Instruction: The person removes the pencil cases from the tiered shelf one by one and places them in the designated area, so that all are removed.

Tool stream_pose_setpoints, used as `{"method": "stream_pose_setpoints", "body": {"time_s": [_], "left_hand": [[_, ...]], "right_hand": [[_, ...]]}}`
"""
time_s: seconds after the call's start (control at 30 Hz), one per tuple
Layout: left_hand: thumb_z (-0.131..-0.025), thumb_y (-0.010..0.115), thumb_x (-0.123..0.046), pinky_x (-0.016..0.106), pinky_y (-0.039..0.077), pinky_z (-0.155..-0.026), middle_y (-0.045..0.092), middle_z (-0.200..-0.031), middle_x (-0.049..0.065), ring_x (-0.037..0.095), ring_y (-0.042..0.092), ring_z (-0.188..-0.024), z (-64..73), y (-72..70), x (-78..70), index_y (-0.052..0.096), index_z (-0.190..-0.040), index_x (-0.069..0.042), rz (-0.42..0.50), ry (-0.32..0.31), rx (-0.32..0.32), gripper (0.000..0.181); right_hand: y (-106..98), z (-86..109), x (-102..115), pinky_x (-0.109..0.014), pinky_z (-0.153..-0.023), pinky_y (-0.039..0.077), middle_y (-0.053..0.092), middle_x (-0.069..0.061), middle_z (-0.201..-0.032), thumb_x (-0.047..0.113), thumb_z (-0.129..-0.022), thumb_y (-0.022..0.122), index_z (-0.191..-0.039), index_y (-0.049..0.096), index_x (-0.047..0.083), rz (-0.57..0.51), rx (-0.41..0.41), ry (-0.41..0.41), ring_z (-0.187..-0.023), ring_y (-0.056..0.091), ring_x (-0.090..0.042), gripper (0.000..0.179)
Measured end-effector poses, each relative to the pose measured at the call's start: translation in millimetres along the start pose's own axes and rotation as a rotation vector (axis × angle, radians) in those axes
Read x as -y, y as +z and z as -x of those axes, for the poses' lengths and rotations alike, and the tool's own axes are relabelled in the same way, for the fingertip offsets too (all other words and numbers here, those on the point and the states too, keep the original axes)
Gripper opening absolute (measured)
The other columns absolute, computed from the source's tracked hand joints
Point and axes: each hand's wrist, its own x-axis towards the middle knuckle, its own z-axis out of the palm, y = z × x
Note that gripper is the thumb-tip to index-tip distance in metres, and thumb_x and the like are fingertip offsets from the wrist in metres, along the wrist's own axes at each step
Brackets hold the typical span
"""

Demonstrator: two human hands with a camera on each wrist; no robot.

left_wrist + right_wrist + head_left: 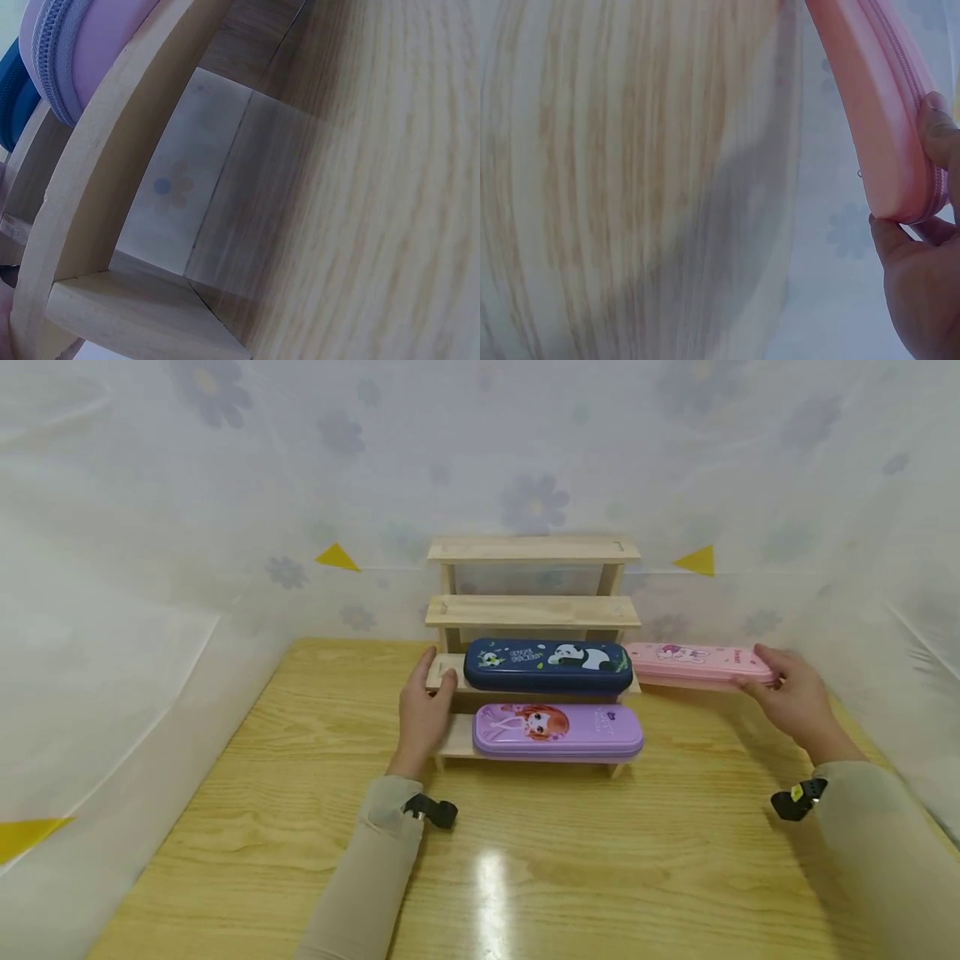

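My right hand [798, 697] grips the right end of a pink pencil case [690, 663] with a rabbit print. The right wrist view shows thumb and fingers around the end of this zipped case [889, 120], held above the table. My left hand [426, 714] rests against the left end of a wooden tiered stand [532, 610], its thumb and forefinger spread with the shelf corner between them. Beside it, a navy panda pencil case [547, 666] lies on the second shelf from the bottom. A purple pencil case [558, 731] with a girl print lies on the lowest shelf.
The stand's two upper shelves rise behind the navy case. The stand is on a wood-grain table [525, 860], near its back edge. Pale flower-patterned sheeting [480, 460] encloses the back and sides, with yellow triangles [697, 561] on it.
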Motion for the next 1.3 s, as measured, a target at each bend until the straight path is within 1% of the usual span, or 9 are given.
{"method": "stream_pose_setpoints", "body": {"time_s": [0.07, 0.17, 0.3, 0.47, 0.7, 0.83, 1.03, 1.17, 1.3], "left_hand": [[-0.100, 0.055, -0.034, 0.035, 0.028, -0.116, 0.041, -0.154, 0.003, 0.020, 0.036, -0.141, -0.2, 0.3, 0.3, 0.040, -0.151, -0.011, -0.001, -0.001, 0.000, 0.059], [-0.100, 0.055, -0.034, 0.035, 0.028, -0.116, 0.041, -0.153, 0.003, 0.020, 0.036, -0.141, -0.2, 0.6, 0.6, 0.040, -0.151, -0.011, 0.001, -0.002, -0.001, 0.059], [-0.100, 0.055, -0.034, 0.034, 0.028, -0.116, 0.041, -0.153, 0.003, 0.019, 0.036, -0.140, 0.1, 0.7, 0.4, 0.040, -0.151, -0.012, -0.002, -0.002, -0.002, 0.058], [-0.100, 0.055, -0.034, 0.034, 0.029, -0.116, 0.042, -0.153, 0.004, 0.020, 0.037, -0.140, -0.2, 0.8, 1.2, 0.041, -0.151, -0.011, -0.007, 0.005, -0.006, 0.058], [-0.100, 0.055, -0.035, 0.036, 0.029, -0.116, 0.041, -0.153, 0.003, 0.020, 0.036, -0.140, -0.4, 0.8, 1.7, 0.041, -0.151, -0.010, -0.008, 0.007, 0.002, 0.059], [-0.100, 0.055, -0.035, 0.035, 0.028, -0.116, 0.041, -0.153, 0.002, 0.020, 0.035, -0.141, 0.4, 0.1, 0.8, 0.040, -0.152, -0.012, -0.008, 0.004, 0.000, 0.058], [-0.100, 0.055, -0.034, 0.034, 0.028, -0.116, 0.041, -0.153, 0.003, 0.019, 0.036, -0.141, 1.5, -0.1, 0.2, 0.040, -0.152, -0.013, -0.012, 0.001, -0.002, 0.058], [-0.100, 0.054, -0.034, 0.034, 0.027, -0.116, 0.041, -0.153, 0.002, 0.019, 0.035, -0.141, 1.3, 0.1, 0.7, 0.040, -0.152, -0.013, -0.014, 0.002, -0.003, 0.057], [-0.100, 0.054, -0.034, 0.034, 0.027, -0.116, 0.040, -0.154, 0.002, 0.019, 0.035, -0.141, 1.2, 0.0, 0.6, 0.040, -0.152, -0.013, -0.009, -0.002, 0.000, 0.058]], "right_hand": [[1, -3.0, -2, -0.040, -0.081, 0.039, 0.039, -0.036, -0.141, 0.033, -0.097, 0.063, -0.151, 0.033, -0.001, 0.034, -0.015, -0.033, -0.116, 0.042, -0.046, 0.071], [2, -7.5, -7, -0.052, -0.084, 0.041, 0.039, -0.038, -0.140, 0.028, -0.097, 0.064, -0.149, 0.035, -0.006, 0.063, -0.004, -0.071, -0.117, 0.042, -0.050, 0.069], [3, -10.5, -13, -0.071, -0.094, 0.036, 0.035, -0.040, -0.143, 0.025, -0.099, 0.061, -0.149, 0.031, -0.009, 0.074, 0.073, -0.069, -0.124, 0.036, -0.058, 0.068], [9, -5.9, -20, -0.074, -0.093, 0.035, 0.029, -0.042, -0.145, 0.027, -0.103, 0.052, -0.151, 0.025, -0.009, 0.087, 0.121, -0.002, -0.121, 0.035, -0.064, 0.066], [12, 2.0, -6, -0.075, -0.096, 0.032, 0.028, -0.040, -0.148, 0.041, -0.104, 0.042, -0.153, 0.027, -0.002, -0.007, 0.039, 0.069, -0.128, 0.031, -0.061, 0.067], [11, 4.6, 13, -0.070, -0.102, 0.031, 0.030, -0.030, -0.153, 0.047, -0.103, 0.041, -0.153, 0.032, 0.003, -0.105, -0.040, 0.093, -0.136, 0.029, -0.051, 0.067], [15, 14.1, 44, -0.041, -0.108, 0.041, 0.048, -0.019, -0.143, 0.044, -0.103, 0.043, -0.148, 0.046, 0.008, -0.178, -0.136, 0.057, -0.129, 0.046, -0.028, 0.057], [19, 18.7, 62, -0.017, -0.098, 0.044, 0.057, -0.006, -0.135, 0.039, -0.103, 0.047, -0.144, 0.053, 0.014, -0.231, -0.167, -0.006, -0.115, 0.053, -0.006, 0.048], [23, 21.5, 75, -0.009, -0.089, 0.045, 0.061, -0.002, -0.130, 0.035, -0.103, 0.049, -0.140, 0.057, 0.015, -0.285, -0.175, -0.049, -0.107, 0.056, 0.001, 0.042]]}}
